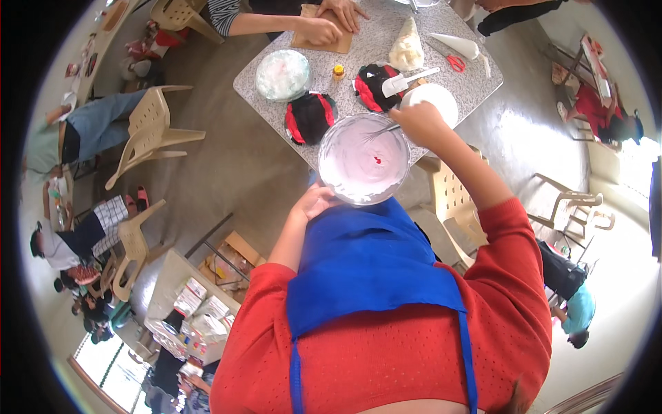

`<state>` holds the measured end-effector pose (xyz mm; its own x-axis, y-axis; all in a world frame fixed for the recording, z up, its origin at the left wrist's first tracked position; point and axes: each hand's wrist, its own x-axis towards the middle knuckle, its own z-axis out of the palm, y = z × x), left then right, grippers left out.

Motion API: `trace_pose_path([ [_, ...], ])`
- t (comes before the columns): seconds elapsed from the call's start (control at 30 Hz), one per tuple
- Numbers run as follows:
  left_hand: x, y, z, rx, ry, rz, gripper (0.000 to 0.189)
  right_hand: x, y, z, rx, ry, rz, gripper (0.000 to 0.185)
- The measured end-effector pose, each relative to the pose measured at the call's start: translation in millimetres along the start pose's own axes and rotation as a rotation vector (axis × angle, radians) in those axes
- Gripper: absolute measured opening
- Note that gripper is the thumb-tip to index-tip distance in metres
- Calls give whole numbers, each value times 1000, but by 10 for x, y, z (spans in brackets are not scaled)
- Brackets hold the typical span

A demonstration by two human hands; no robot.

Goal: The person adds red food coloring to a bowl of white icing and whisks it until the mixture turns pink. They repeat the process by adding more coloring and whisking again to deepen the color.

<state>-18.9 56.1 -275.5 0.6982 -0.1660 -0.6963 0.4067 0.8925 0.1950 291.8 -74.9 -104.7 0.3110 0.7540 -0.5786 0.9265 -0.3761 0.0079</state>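
A glass mixing bowl (331,181) is tilted towards me at the near corner of the table. Pale pink cream (357,155) coats its inside, with a small bright red spot (378,160) near the middle. My left hand (314,202) grips the bowl low on its near left side, its fingertips partly hidden. At the bowl's far right, my right hand (421,124) holds the handle of a wire whisk (380,133), whose wires touch the cream. Beneath and beyond my right hand stands a round white container (444,101), partly covered by it.
On the speckled table (362,57) are two black-and-red cloth items (310,119), a white spatula (398,85), a yellow-capped bottle (338,72), filled piping bags (407,49), red-handled scissors (456,63) and a cream-smeared round item (283,75). Another person's hands (331,28) press a brown sheet. A plastic chair (450,196) stands right.
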Motion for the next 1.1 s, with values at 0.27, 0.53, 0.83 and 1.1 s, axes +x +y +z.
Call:
trace_pose_path([
  [0.27, 102, -333, 224, -70, -28, 48, 47, -1107, 231, 185, 64, 167, 2, 35],
  [0.53, 206, -558, 283, -45, 19, 153, 41, -1061, 75, 404, -22, 121, -159, 29],
  [0.83, -276, -495, 868, 75, 180, 210, 35, -1231, -17, 418, 212, 121, -135, 27],
  [1.1, -561, -421, 1165, 347, 404, 246, 36, -1440, -77, 387, 428, 185, 3, 30],
])
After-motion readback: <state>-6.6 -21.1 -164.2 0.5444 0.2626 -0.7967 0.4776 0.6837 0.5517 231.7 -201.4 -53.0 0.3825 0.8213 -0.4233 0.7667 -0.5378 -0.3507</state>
